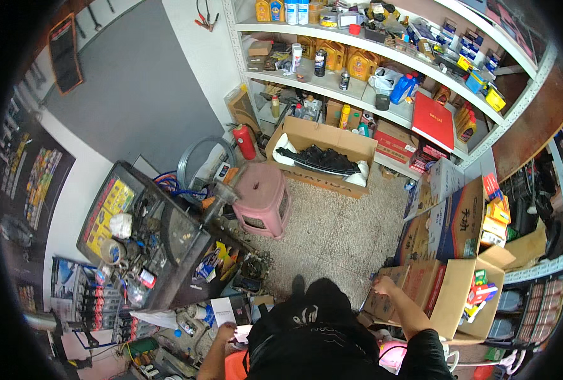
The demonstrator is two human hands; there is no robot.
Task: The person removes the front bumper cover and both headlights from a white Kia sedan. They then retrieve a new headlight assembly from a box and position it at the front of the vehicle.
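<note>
My left hand is low in the view, its fingers closed at the edge of a pale card-like piece. Just above it lies a white flat box or booklet, next to a dark one. My right hand is on the other side of my body, fingers curled in, beside the brown cardboard boxes. Whatever it holds, if anything, is too small to make out. An orange rounded thing shows below my left hand.
A pink plastic stool stands on the speckled floor. Behind it sits an open carton with a black part in white packing. To the left is a cluttered workbench; white shelves line the back. An open box stands at right.
</note>
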